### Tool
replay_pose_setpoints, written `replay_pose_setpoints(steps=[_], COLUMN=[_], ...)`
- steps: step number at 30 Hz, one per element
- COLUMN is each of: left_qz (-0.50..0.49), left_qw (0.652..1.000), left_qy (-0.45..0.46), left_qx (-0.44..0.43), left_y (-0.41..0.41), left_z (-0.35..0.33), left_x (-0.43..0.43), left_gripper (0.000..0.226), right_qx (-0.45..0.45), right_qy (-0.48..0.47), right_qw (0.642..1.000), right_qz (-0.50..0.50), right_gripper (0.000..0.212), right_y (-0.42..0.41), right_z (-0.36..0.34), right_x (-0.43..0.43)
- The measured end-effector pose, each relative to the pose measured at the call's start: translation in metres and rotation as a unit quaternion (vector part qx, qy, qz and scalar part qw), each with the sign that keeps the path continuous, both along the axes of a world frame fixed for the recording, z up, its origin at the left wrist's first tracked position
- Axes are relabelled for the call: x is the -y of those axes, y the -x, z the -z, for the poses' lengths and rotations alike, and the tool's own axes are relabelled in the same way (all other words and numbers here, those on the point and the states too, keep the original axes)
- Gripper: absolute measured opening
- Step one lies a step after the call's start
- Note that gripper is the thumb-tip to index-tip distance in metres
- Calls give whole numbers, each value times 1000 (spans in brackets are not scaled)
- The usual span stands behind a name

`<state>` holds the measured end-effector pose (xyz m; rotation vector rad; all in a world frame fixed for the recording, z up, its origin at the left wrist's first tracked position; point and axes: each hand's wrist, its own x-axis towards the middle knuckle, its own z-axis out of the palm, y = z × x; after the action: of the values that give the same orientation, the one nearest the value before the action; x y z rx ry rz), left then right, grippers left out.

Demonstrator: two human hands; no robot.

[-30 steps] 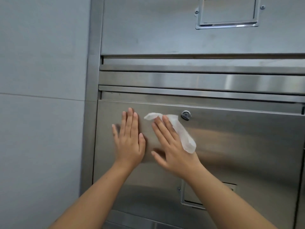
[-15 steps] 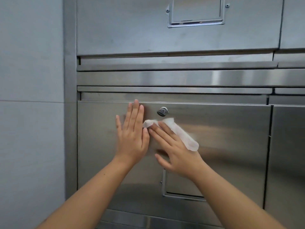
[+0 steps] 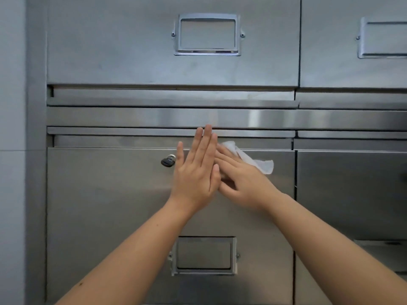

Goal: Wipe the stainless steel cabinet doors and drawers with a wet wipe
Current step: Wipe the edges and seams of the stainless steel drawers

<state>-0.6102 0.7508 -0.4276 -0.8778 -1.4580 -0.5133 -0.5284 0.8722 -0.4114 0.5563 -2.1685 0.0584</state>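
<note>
Two open hands on the lower drawer front (image 3: 110, 205) — left hand (image 3: 196, 172) empty, right hand (image 3: 244, 183) with straight fingers pressing the wet wipe (image 3: 253, 159) near its top edge — mid-wipe; a firm rightward sweep seems next.

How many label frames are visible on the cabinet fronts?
3: upper-left frame; upper-right frame, cut by the image edge; lower frame on the keyed door. A shape at lower right, partly behind the right forearm, may be a fourth.
</note>
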Motion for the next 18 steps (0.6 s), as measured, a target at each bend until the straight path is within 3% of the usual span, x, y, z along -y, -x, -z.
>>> replay_pose_setpoints(steps=[4, 6, 10, 18], left_qz=[-60, -96, -109, -110], left_qw=[998, 995, 993, 992], left_qy=[11, 15, 7, 1], left_qx=[-6, -29, -39, -56], left_y=[24, 31, 32, 35], left_z=[8, 12, 13, 14], left_x=[0, -1, -2, -1], left_gripper=[55, 55, 57, 57], right_qx=[-4, -59, -163, -180], right_qy=[-36, -57, -117, -78], right_qw=[999, 996, 973, 961], right_qz=[3, 20, 115, 197], right_gripper=[48, 42, 53, 59], right_y=[-6, -7, -1, 18], right_z=[-5, -2, 12, 9], right_x=[-14, -20, -27, -14])
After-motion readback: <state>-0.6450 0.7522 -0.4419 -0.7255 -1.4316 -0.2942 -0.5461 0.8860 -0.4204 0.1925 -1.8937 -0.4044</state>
